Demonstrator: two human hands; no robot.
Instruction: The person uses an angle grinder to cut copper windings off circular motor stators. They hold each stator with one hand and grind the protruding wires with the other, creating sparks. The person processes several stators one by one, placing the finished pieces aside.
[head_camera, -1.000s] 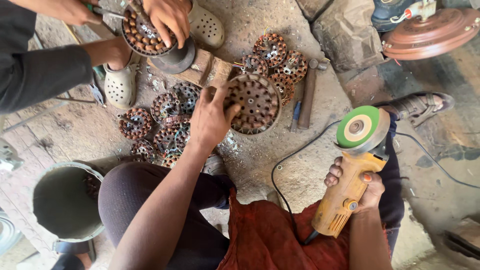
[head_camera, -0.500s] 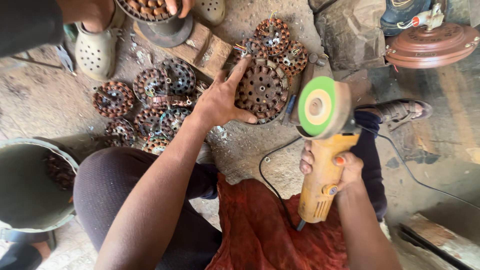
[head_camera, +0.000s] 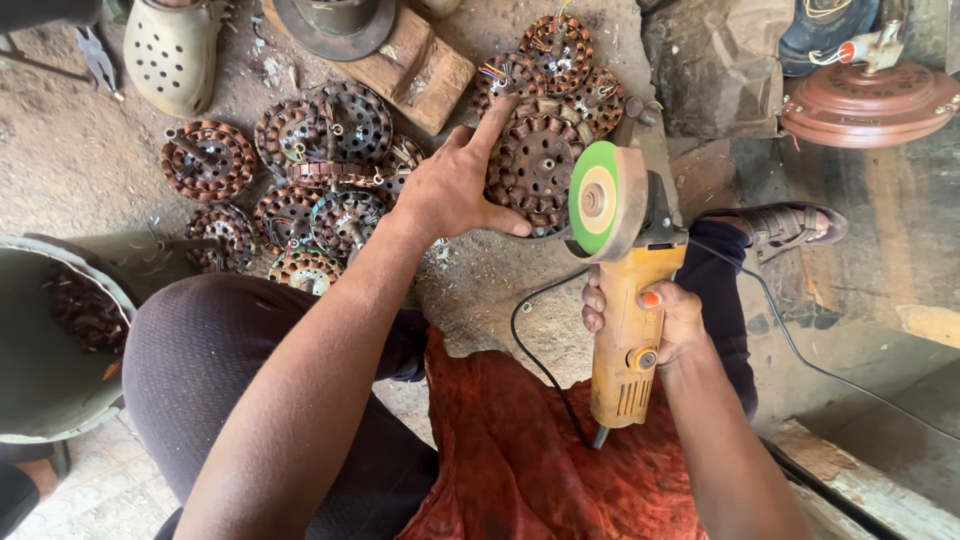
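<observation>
From the head view, the left hand (head_camera: 455, 190) is gripping the round rusty copper-wound motor stator (head_camera: 533, 165) against the ground, while the right hand (head_camera: 655, 320) is clenching the yellow angle grinder (head_camera: 625, 330), its green disc (head_camera: 595, 198) hovering just beside the stator's right edge.

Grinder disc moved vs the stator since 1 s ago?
Yes. The angle grinder in the right hand swung left; its green disc now sits beside the stator.
</observation>
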